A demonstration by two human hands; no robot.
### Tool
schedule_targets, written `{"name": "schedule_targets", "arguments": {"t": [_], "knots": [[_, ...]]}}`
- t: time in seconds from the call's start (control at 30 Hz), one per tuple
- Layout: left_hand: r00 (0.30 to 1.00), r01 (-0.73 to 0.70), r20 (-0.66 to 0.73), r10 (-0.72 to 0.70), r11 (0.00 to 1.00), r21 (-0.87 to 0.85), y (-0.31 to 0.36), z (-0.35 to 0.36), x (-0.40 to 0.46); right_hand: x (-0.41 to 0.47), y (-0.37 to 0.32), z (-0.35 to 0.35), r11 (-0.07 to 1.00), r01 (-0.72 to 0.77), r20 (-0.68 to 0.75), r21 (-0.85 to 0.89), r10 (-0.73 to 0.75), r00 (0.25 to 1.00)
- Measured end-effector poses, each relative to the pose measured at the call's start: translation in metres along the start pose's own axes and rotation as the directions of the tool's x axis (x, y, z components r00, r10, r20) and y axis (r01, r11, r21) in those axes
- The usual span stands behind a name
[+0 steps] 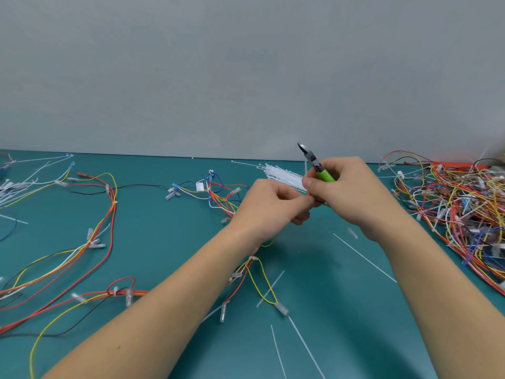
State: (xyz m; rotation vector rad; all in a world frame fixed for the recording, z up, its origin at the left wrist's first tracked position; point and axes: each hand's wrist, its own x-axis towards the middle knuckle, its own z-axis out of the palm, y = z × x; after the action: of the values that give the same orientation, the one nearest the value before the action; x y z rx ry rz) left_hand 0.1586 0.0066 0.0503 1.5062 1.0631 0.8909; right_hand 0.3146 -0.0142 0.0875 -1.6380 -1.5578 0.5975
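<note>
Now | right grip (347, 192) holds cutters (314, 162) (green-handled) — left grip (267, 206) pinches harness (252, 269)

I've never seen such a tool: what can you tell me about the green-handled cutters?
The cutters are small, with dark metal jaws and a bright green, plastic-looking handle. The right hand grips the handle and hides most of it. The jaws point up and left, raised above the table, near a pile of white cable ties.

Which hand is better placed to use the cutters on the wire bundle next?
Probably the right hand. It holds the green-handled cutters, blades pointing up, close beside the spot where the left hand pinches the wire bundle. The left hand is busy holding those wires.
</note>
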Motion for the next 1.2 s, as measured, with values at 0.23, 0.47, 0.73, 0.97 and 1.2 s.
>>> {"name": "schedule_targets", "arguments": {"t": [0.23, 0.47, 0.73, 0.97, 1.2], "knots": [[0.997, -0.076, -0.028, 0.075, 0.996, -0.050, 0.003, -0.002, -0.001, 0.000, -0.003, -0.010, 0.970, -0.153, 0.054, 0.189, 0.145, 0.988], [0.992, -0.117, 0.053, 0.117, 0.993, -0.006, 0.007, -0.010, 0.002, 0.000, -0.004, -0.008, 0.911, -0.257, 0.122, 0.321, 0.230, 0.966], [0.970, -0.140, 0.206, 0.131, 0.990, 0.029, 0.011, -0.031, 0.004, 0.003, 0.002, -0.023, 0.937, -0.248, 0.109, 0.245, 0.228, 0.968], [0.970, -0.214, 0.150, 0.193, 0.966, 0.143, 0.014, -0.054, 0.008, -0.006, 0.012, -0.055, 0.987, -0.157, 0.468, 0.045, 0.118, 0.876], [0.953, -0.259, 0.215, 0.214, 0.942, 0.214, 0.022, -0.059, 0.006, -0.007, 0.016, -0.055, 0.964, -0.244, 0.592, 0.104, 0.137, 0.794]]}}
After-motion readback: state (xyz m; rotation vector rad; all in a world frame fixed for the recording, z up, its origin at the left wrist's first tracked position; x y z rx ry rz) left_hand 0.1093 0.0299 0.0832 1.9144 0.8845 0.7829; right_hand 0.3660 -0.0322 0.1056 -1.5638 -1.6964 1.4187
